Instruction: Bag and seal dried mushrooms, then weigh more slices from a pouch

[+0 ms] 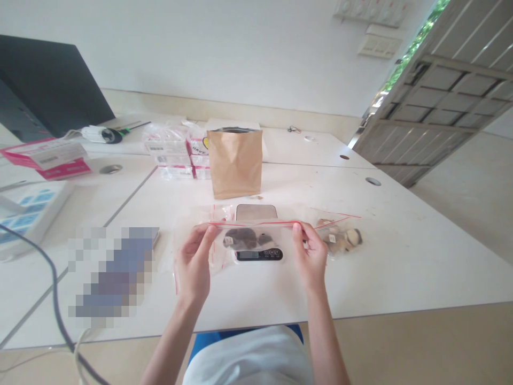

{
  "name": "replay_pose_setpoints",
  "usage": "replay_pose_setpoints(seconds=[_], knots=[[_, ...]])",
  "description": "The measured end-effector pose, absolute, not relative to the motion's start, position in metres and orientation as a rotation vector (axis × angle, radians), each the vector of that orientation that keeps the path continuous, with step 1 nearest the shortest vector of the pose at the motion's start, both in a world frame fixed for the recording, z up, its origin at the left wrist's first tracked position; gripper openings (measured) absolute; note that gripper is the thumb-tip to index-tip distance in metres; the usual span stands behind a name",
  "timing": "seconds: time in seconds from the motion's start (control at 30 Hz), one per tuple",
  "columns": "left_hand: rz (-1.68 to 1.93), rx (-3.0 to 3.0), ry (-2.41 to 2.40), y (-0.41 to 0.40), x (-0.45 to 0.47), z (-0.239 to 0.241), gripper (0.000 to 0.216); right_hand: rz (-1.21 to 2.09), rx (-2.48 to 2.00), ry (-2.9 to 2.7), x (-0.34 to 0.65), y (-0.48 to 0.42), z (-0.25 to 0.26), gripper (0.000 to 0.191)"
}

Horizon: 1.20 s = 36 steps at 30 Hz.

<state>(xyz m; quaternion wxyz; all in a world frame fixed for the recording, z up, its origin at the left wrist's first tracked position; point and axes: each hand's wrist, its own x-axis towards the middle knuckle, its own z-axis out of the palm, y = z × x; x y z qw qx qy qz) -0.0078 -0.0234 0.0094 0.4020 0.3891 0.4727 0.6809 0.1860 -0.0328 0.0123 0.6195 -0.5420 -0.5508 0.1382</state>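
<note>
Both hands pinch the red-lined top edge of a clear zip bag (253, 238), the left hand (195, 262) clamping one end between thumb and fingers, the right hand (311, 255) clamping the other. The bag spans the gap between the two sets of fingers, its dark pieces hanging below fingertip level. Behind and beneath it, midway between the fingers, a digital scale (256, 212) sits on the white table (385, 278); whether bag and scale touch, I cannot tell. Just right of the right fingers lies a second filled bag (345, 240). Beyond the fingertips stands an upright brown paper bag (236, 167), with wrapped boxes (170, 156) behind it, toward the left.
</note>
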Motion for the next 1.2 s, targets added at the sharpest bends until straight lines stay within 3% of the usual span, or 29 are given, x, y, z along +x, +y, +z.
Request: replay_pose_setpoints(seconds=[0.17, 0.27, 0.67, 0.8, 0.93, 1.2], knots=[[1.671, 0.905, 0.939, -0.027, 0.001, 0.020, 0.021, 0.466, -1.182, -1.144, 0.176, -0.032, 0.016, 0.032], [1.676, 0.887, 0.873, -0.029, 0.004, 0.022, 0.020, 0.552, -1.136, -1.153, 0.171, -0.033, 0.014, 0.027], [1.633, 1.202, 1.315, -0.028, -0.013, 0.014, 0.023, 0.587, -1.059, -1.119, 0.173, -0.031, 0.016, 0.017], [1.703, 1.284, 1.343, -0.033, -0.010, 0.021, 0.022, 0.571, -1.090, -1.069, 0.175, -0.030, 0.016, 0.022], [1.735, 1.176, 1.120, -0.034, -0.006, 0.019, 0.018, 0.772, -1.001, -1.002, 0.174, -0.028, 0.012, 0.031], [1.537, 1.080, 1.084, -0.028, -0.011, 0.009, 0.025, 0.907, -1.010, -1.056, 0.171, -0.030, 0.010, 0.035]])
